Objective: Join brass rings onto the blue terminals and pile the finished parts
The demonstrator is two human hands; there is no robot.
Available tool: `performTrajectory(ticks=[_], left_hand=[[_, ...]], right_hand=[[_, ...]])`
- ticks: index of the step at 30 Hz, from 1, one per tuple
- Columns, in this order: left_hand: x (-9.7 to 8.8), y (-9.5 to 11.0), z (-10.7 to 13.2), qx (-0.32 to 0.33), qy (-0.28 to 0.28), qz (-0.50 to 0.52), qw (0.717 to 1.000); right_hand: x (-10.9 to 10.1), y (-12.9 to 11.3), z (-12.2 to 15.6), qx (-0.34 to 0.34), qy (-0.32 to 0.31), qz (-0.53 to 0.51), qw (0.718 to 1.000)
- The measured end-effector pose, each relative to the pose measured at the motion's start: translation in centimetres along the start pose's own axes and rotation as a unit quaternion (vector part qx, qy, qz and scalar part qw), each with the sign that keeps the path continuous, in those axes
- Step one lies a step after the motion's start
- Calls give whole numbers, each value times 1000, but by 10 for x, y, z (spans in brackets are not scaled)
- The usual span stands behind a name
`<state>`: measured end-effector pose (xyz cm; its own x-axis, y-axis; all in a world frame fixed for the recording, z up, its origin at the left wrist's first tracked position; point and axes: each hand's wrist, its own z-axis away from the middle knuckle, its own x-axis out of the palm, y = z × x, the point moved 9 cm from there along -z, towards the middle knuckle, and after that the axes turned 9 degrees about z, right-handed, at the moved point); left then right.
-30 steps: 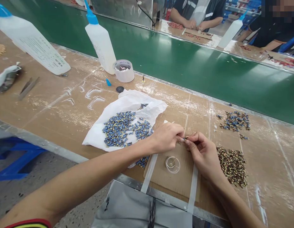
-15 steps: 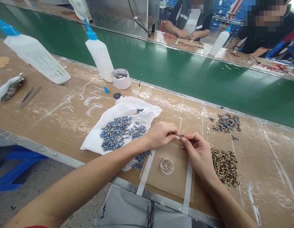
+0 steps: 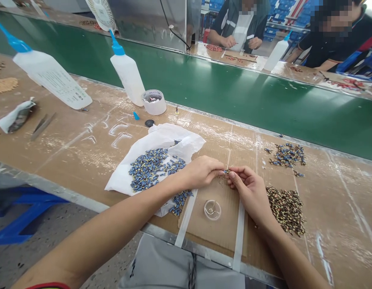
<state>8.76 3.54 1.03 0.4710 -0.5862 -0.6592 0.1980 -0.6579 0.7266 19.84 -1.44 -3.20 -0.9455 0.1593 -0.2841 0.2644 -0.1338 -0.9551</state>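
My left hand (image 3: 205, 171) and my right hand (image 3: 247, 186) meet fingertip to fingertip above a taped cardboard piece (image 3: 198, 228). Between them is a tiny blue-and-yellow part (image 3: 226, 171), pinched from both sides and mostly covered by the fingers. Below the hands sits a small round clear dish (image 3: 212, 210). Left of my left hand, a heap of small blue-and-yellow parts (image 3: 146, 168) lies on a crumpled white sheet (image 3: 120, 182). Beside my right wrist is a pile of small dark-and-yellow parts (image 3: 285, 210). Farther back lies a smaller group of blue-and-dark pieces (image 3: 288, 155).
Two white squeeze bottles, one leaning (image 3: 53, 78) and one nearer the middle (image 3: 127, 76), stand near a tape roll (image 3: 154, 105). Tweezers (image 3: 43, 126) lie at left. A green belt (image 3: 234, 94) runs behind the table. Two people sit across it.
The view has shifted slightly. My hands stay together, and the small part between them shows more blue and yellow. Across the belt, one person's hands have moved apart.
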Motion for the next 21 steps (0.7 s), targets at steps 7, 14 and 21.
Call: performTrajectory(ticks=[7,14,21], left_hand=[[3,-3,1,-15,-1,12,1000],[12,-11,3,-55,1,-13,998],[14,-11,4,-54,-6,-36,998]], right_hand=[[0,3,0,-19,-29,19,999],[6,-2,4,-69,-41,71,994],[8,-10,7,-107,-43,147,982]])
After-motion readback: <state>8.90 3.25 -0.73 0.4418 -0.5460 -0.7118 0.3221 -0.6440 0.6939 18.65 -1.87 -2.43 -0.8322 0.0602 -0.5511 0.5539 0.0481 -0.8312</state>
